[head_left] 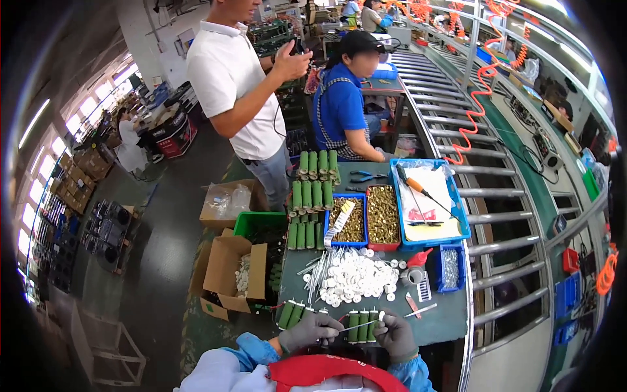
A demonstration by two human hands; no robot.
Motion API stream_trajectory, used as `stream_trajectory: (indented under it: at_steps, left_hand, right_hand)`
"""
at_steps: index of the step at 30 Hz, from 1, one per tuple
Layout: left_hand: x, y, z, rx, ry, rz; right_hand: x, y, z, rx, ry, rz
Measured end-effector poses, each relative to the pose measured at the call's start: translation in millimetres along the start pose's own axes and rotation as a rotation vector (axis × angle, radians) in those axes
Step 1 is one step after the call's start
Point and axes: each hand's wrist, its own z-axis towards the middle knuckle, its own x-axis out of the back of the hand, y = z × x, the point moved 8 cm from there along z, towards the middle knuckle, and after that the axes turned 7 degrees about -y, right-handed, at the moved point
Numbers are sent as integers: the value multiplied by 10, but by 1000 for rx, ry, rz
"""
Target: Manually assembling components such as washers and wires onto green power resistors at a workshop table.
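Both my hands wear grey gloves at the near edge of the green table. A thin metal rod runs between them, with my left hand closed on its left part. My right hand pinches a small white washer at the rod's right end. Under and behind the rod stand several green ribbed cylinders, and more green cylinders lie beside my left hand. Just beyond is a heap of white washers, with a bundle of loose metal rods on its left.
Stacked green cylinders stand at the far left, beside a blue bin and red bin of brass parts. A blue tray holds a screwdriver. A roller conveyor runs along the right. Two people are beyond the table.
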Motion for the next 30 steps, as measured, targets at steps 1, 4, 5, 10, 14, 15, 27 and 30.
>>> stream_trajectory:
  at_steps: [1,4,5,10,14,15,27,30]
  left_hand:
    - [-22,10,-9,16,6,-6]
    - [-153,105,-59,53,25,35]
    - [-149,14,-70,67,73,-137]
    - [-145,-47,-120,75,35,8]
    - [-139,-71,-119,53,52,128]
    - [-168,-57,-130,44,54,150]
    - [-188,138,-171,-98,72,249]
    - [-177,136,-198,-120,91,330]
  right_hand:
    - [0,33,-23,-36,-16,102]
    - [-25,77,-102,-83,-98,309]
    - [-16,118,-99,-89,-136,354]
    - [18,168,-213,-64,-147,235]
    - [49,209,-243,-85,-201,254]
    - [47,219,-258,-87,-196,257]
    - [-329,55,-315,-13,-178,106]
    - [-272,71,-286,-15,-198,127]
